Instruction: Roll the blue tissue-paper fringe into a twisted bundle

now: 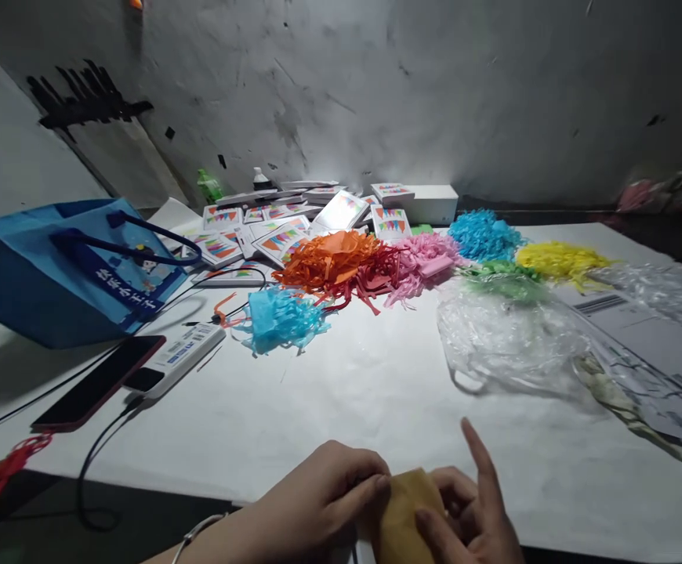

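Near the front edge of the table, my left hand (341, 489) is closed, its thumb and curled fingers pressed on a folded mustard-yellow piece (408, 509) that looks like paper or thin cloth. My right hand (476, 513) pinches the other side of that piece between thumb and bent fingers, with the index finger pointing up. A white edge with a dark line (364, 546) shows below my left hand; its kind is hidden. Ahead lies a light-blue bundle of tissue-paper fringe (276, 317). Beyond it are orange (332, 258), red (379, 274) and pink fringe bundles (426, 258).
Printed white packs (217, 247) are heaped by the wall. At left stand a blue bag (70, 274), a phone (99, 384) and a white power strip (182, 356) with cables. To the right are blue (485, 233) and yellow fringe (561, 258) and crumpled clear plastic (511, 337).
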Demonstrator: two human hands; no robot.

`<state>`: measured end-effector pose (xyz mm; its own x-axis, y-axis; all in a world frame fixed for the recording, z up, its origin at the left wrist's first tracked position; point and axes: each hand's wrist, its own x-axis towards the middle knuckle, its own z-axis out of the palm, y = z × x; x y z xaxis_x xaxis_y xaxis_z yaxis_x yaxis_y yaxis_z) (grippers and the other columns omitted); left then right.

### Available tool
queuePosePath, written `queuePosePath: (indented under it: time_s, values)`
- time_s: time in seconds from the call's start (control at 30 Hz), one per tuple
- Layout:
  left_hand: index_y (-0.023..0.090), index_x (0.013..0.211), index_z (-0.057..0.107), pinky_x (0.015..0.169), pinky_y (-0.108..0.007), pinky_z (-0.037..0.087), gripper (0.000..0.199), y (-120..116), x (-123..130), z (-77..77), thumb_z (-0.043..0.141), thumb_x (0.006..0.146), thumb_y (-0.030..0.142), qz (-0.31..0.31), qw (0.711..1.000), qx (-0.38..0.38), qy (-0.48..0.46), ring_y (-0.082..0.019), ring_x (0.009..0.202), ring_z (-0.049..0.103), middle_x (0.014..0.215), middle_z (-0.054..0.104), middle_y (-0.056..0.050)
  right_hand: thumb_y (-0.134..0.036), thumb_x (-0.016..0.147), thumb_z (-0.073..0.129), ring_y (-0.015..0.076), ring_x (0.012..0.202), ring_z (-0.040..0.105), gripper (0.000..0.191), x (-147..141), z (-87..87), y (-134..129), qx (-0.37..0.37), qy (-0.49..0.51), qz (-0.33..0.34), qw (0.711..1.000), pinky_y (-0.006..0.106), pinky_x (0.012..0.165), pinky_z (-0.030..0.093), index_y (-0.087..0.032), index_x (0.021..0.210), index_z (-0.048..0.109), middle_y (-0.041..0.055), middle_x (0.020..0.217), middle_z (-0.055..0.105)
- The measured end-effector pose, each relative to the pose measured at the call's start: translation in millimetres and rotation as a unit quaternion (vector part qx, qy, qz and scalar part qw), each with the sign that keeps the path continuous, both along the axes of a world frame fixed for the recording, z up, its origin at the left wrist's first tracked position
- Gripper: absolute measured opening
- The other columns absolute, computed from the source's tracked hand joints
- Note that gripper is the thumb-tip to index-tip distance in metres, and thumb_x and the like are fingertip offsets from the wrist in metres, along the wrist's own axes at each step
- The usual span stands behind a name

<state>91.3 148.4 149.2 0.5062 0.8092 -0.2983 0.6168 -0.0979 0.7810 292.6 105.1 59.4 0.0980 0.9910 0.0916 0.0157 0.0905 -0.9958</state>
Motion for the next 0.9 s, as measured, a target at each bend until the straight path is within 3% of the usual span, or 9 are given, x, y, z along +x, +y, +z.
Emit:
queuePosePath:
  time_s: [0.17,0.3,0.37,0.43,0.53,0.63,0.73,0.8,0.9]
  values:
    - [0.027,0.130,0.064,0.101,-0.032,0.051,0.039,-6,-32,1.6,0.051,0.095,0.040,0.143,0.978,0.135,-0.062,-0.026,0.118,0.064,0.131,0.069,-0.006,-0.041,0.092,0.062,0.0165,0.081,0.070,0.082,-2,38.6,42,0.063,-0.042,0.015,0.997,0.028,0.076,0.057,-0.030,0.155,0.012,-0.0009,0.088,0.071]
    - [0.030,0.133,0.062,0.074,-0.031,0.062,0.050,-13,-70,19.1,0.058,0.089,0.055,0.281,0.932,0.212,-0.091,-0.030,0.104,0.071,0.143,0.060,-0.006,-0.034,0.085,0.065,0.0149,0.072,0.067,0.086,5,90.9,128,0.143,-0.062,-0.007,0.988,0.029,0.073,0.056,-0.027,0.155,0.015,-0.0051,0.080,0.066]
    - [0.031,0.133,0.061,0.069,-0.029,0.063,0.056,-21,-82,28.3,0.061,0.085,0.059,0.347,0.900,0.239,-0.114,-0.032,0.112,0.067,0.148,0.055,-0.005,-0.032,0.083,0.064,0.0172,0.077,0.067,0.088,6,108.1,176,0.165,-0.119,-0.063,0.977,0.031,0.076,0.055,-0.021,0.155,0.015,-0.0023,0.084,0.067]
    - [0.028,0.130,0.063,0.071,-0.029,0.062,0.056,-31,-88,34.2,0.061,0.085,0.061,0.387,0.880,0.236,-0.139,-0.031,0.116,0.065,0.141,0.062,-0.007,-0.027,0.079,0.065,0.0219,0.085,0.066,0.089,8,115.5,218,0.157,-0.151,-0.102,0.971,0.040,0.087,0.052,-0.015,0.155,0.019,0.0047,0.092,0.069]
    - [0.020,0.121,0.067,0.075,-0.030,0.059,0.051,-42,-88,36.4,0.056,0.090,0.059,0.405,0.876,0.214,-0.148,-0.026,0.095,0.071,0.103,0.079,-0.009,-0.023,0.071,0.070,0.0351,0.113,0.059,0.098,8,113.7,248,0.126,-0.189,-0.117,0.967,0.054,0.104,0.039,-0.002,0.153,0.021,0.0246,0.118,0.065]
    - [0.018,0.106,0.071,0.076,-0.031,0.054,0.043,-46,-85,33.7,0.054,0.092,0.055,0.412,0.874,0.220,-0.132,-0.023,0.080,0.070,0.079,0.078,-0.005,-0.036,0.075,0.071,0.0377,0.134,0.044,0.104,-5,105.3,219,0.148,-0.187,-0.077,0.968,0.056,0.113,0.029,-0.005,0.155,0.014,0.0298,0.145,0.046]
    - [0.018,0.098,0.072,0.075,-0.030,0.052,0.041,-45,-78,28.3,0.051,0.095,0.053,0.426,0.860,0.238,-0.152,-0.022,0.075,0.068,0.074,0.076,-0.004,-0.064,0.089,0.051,0.0278,0.109,0.068,0.095,-26,91.4,138,0.186,-0.138,0.073,0.970,0.046,0.094,0.054,-0.019,0.157,0.003,0.0160,0.122,0.069]
    - [0.018,0.096,0.073,0.074,-0.030,0.051,0.044,-46,-69,22.8,0.049,0.096,0.055,0.426,0.852,0.248,-0.177,-0.022,0.074,0.068,0.075,0.074,-0.005,-0.072,0.085,0.056,0.0266,0.105,0.071,0.103,-37,78.5,76,0.228,-0.070,0.197,0.951,0.043,0.088,0.059,-0.027,0.158,-0.001,0.0122,0.123,0.069]
    - [0.017,0.096,0.074,0.075,-0.030,0.053,0.052,-54,-52,11.9,0.050,0.093,0.063,0.356,0.867,0.256,-0.235,-0.023,0.082,0.069,0.085,0.074,-0.009,-0.050,0.093,0.063,0.0182,0.094,0.074,0.080,-43,59.2,9,0.238,-0.120,0.092,0.959,0.031,0.087,0.060,-0.039,0.156,0.015,-0.0004,0.099,0.077]
